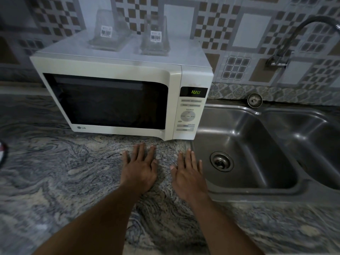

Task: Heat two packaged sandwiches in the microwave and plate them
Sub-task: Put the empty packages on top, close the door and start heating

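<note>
A white microwave [117, 100] stands on the marbled counter with its door closed and green digits lit on its display [195, 92]. On its top stand two clear plastic sandwich packages, one at the left [108, 32] and one at the right [156, 36], each with a barcode label. My left hand [140, 168] lies flat on the counter in front of the microwave, fingers spread and straight. Just right of it, my right hand [187, 173] lies flat the same way, near the sink's edge. Neither hand holds anything.
A steel double sink [257, 144] fills the right side, with a drain [221, 161], a tap [294, 34] on the tiled wall and a strainer plug [254, 100] behind it. A red and white object [2, 153] shows at the left edge. Marbled counter [64, 172] spreads to the left.
</note>
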The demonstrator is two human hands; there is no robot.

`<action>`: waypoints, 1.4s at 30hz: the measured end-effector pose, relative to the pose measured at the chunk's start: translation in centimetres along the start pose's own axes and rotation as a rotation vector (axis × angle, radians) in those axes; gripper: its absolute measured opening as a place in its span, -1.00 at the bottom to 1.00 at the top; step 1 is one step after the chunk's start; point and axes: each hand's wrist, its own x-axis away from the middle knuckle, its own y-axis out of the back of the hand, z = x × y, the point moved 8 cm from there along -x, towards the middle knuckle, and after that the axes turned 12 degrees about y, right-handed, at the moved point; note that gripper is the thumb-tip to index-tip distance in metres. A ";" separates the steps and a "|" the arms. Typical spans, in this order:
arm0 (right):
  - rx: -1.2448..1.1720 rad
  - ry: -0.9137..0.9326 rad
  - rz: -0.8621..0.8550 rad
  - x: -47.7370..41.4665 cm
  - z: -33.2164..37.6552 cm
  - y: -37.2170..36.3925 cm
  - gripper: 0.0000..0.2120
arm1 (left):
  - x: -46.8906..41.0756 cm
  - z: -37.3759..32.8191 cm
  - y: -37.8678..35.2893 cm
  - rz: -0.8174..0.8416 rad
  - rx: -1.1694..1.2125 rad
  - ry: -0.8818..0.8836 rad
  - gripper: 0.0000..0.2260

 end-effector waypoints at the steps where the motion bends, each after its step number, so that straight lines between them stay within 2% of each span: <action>1: 0.001 -0.004 -0.002 0.0 0.1 0.1 -0.39 | -0.1 0.1 0.0 0.011 -0.005 0.001 -0.48; 11: 0.046 0.059 -0.013 -0.2 0.7 -0.1 -0.38 | 0.1 0.2 0.0 -0.045 -0.001 -0.016 -0.47; 17: 0.026 0.042 -0.001 -0.4 0.3 0.1 -0.40 | 0.2 0.5 0.2 -0.004 -0.016 -0.023 -0.48; 42: 0.030 0.005 0.001 -0.2 0.5 -0.3 -0.37 | 0.3 0.9 -0.2 -0.027 -0.027 -0.019 -0.47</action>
